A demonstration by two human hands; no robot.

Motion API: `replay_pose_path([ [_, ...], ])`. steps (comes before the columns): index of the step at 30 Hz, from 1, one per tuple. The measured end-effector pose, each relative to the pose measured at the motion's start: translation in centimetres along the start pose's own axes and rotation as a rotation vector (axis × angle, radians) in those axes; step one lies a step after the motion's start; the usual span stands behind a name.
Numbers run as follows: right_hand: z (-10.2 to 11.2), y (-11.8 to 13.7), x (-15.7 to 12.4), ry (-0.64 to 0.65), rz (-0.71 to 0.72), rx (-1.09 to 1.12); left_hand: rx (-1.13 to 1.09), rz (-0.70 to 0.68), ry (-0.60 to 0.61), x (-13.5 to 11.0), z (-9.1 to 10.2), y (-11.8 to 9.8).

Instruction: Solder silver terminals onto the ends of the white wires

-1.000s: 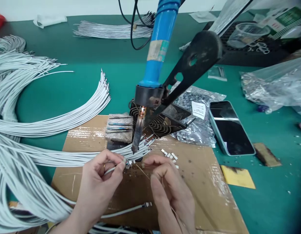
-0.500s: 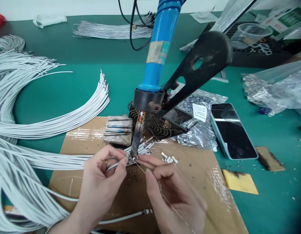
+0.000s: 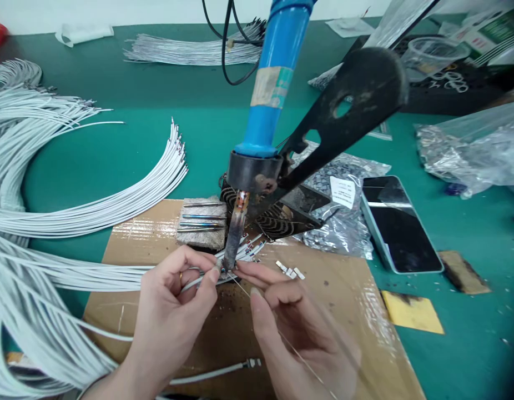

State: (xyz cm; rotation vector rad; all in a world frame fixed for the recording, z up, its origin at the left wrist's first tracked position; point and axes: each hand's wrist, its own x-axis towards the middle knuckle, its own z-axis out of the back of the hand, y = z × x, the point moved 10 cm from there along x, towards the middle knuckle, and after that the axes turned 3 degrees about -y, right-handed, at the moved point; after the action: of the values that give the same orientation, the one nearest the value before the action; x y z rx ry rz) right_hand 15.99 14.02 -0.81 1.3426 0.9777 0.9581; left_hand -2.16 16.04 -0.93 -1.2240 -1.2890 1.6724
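Note:
My left hand pinches a white cable close to its end, just under the tip of a blue soldering iron. The iron points downward, clamped in a black metal stand. Between the fingers of my right hand runs a thin solder wire, its upper end reaching the cable end at the tip. The exact contact there is too small to make out. Behind my fingers lie more cable ends. A few small metal connectors rest on the cardboard to the right.
Bundles of white cables spread over the left side. Beside the stand sits a grey block with thin metal rods on it. To the right are a bag of small parts, a phone and a yellow sponge.
My right hand has shifted slightly right and down, still with the solder wire. My left hand stays almost in place at the iron's tip.

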Motion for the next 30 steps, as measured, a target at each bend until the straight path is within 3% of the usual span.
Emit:
replay_pose_path([
  [30, -0.11, 0.58, -0.03, -0.018, 0.011, 0.035, -0.037, -0.035, -0.054, -0.34, 0.22, -0.59],
])
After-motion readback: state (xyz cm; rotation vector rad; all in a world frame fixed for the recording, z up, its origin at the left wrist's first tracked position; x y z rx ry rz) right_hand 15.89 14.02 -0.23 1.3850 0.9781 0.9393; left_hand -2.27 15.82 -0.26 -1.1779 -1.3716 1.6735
